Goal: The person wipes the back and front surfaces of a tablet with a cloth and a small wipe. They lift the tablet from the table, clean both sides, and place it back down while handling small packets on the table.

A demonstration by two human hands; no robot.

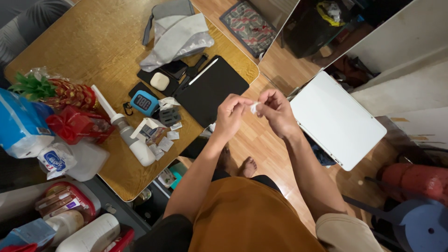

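Because both hands are raised clear of the worktop [93, 42], a small white scrap [254, 108] sits pinched between them at the centre of the frame, the left hand [232, 114] and right hand [276, 112] each closed on one end, perhaps to pull it apart. Just left of the hands lie a black folio with a white stylus [210, 88], a blue speaker [144, 102], a white squeeze bottle [133, 140] and torn wrappers [163, 140]. Nothing blocks the hands; a white board [336, 119] stands at right.
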